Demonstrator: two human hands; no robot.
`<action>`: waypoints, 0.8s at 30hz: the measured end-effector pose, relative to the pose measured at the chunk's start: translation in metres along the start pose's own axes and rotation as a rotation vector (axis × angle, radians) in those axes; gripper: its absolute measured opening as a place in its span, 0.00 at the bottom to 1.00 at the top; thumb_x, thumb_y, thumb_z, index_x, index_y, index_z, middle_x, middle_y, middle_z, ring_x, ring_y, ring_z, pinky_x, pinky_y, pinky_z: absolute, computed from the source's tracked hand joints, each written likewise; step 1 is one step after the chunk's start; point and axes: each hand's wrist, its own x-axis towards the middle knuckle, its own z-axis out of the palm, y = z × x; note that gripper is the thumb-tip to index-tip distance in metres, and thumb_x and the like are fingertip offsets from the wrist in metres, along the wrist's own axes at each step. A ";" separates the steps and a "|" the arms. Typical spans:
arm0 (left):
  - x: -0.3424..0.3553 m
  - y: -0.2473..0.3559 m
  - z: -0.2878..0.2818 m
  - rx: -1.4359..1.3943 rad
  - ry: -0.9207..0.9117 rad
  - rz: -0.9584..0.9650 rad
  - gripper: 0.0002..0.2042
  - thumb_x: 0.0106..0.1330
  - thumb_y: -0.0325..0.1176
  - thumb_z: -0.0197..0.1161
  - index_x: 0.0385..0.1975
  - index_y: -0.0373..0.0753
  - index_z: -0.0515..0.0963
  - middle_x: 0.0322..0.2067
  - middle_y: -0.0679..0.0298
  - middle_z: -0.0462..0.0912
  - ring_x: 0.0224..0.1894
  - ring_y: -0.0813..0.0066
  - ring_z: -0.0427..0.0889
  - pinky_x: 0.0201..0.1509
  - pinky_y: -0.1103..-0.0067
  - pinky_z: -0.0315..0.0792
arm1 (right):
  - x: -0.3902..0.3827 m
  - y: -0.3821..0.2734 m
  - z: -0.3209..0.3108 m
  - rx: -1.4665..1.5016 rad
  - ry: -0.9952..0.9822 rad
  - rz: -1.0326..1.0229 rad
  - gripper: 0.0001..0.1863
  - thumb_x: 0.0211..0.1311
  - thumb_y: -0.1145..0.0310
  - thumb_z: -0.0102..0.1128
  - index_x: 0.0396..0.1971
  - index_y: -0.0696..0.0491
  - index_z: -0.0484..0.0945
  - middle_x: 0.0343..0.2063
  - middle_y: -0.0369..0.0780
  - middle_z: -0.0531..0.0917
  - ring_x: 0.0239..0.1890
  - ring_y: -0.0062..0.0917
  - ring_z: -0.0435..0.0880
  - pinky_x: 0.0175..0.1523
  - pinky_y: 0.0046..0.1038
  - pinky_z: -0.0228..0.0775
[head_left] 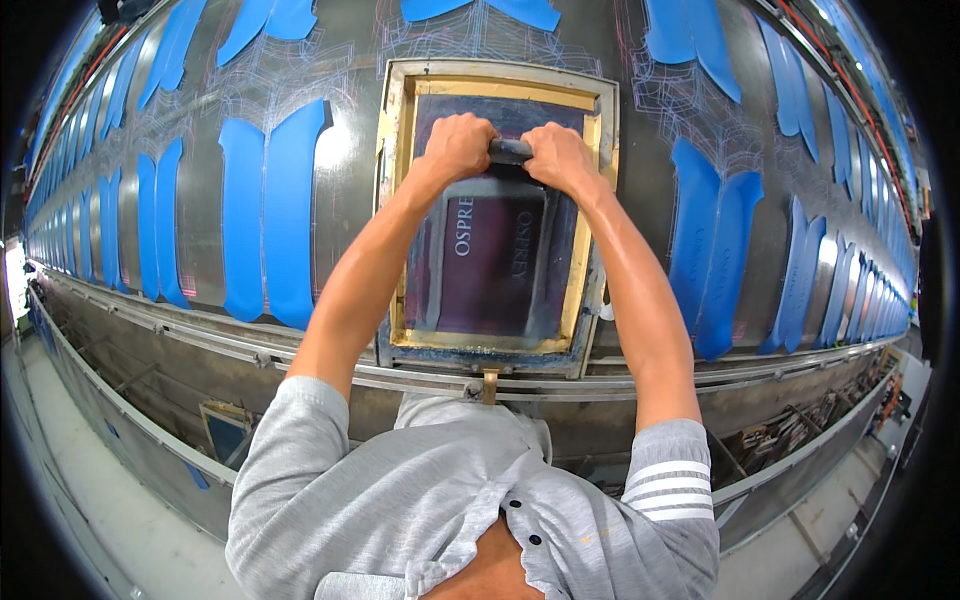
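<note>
A screen-printing frame (383, 200) with tan tape along its inside edges rests on a long dark table in front of me. My left hand (457, 147) and my right hand (558, 157) are both closed around a dark squeegee bar (510, 151), one at either end, near the upper part of the screen. The screen's mesh (490, 280) below my hands is dark purple, with light lettering and greyish ink streaks. Whether the squeegee's blade touches the mesh is hidden.
Rows of paired blue fabric pieces (270, 220) lie on the table (342, 190) on both sides and beyond the frame, among thin coloured guide lines. A metal rail (640, 380) runs along the near edge; a lower ledge holds assorted items (760, 440) at right.
</note>
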 end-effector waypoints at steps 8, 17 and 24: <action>-0.206 0.056 0.062 -0.110 -0.063 -0.003 0.18 0.49 0.23 0.65 0.40 0.47 0.88 0.37 0.59 0.89 0.40 0.55 0.88 0.40 0.61 0.80 | -0.173 -0.088 0.090 0.124 0.198 -0.139 0.05 0.52 0.73 0.60 0.29 0.54 0.82 0.33 0.42 0.83 0.49 0.37 0.80 0.69 0.56 0.63; -0.175 0.042 0.053 -0.038 -0.057 0.011 0.15 0.50 0.28 0.66 0.37 0.53 0.91 0.29 0.57 0.89 0.33 0.54 0.89 0.39 0.62 0.82 | -0.147 -0.068 0.079 0.058 0.045 -0.152 0.08 0.51 0.67 0.63 0.31 0.52 0.84 0.37 0.41 0.86 0.50 0.35 0.81 0.63 0.51 0.68; -0.012 0.006 -0.001 0.044 -0.002 -0.012 0.14 0.51 0.29 0.66 0.35 0.55 0.91 0.28 0.54 0.87 0.33 0.50 0.88 0.39 0.59 0.80 | -0.005 0.005 0.012 0.058 0.056 -0.022 0.09 0.52 0.70 0.58 0.31 0.49 0.86 0.33 0.42 0.88 0.46 0.41 0.84 0.52 0.47 0.73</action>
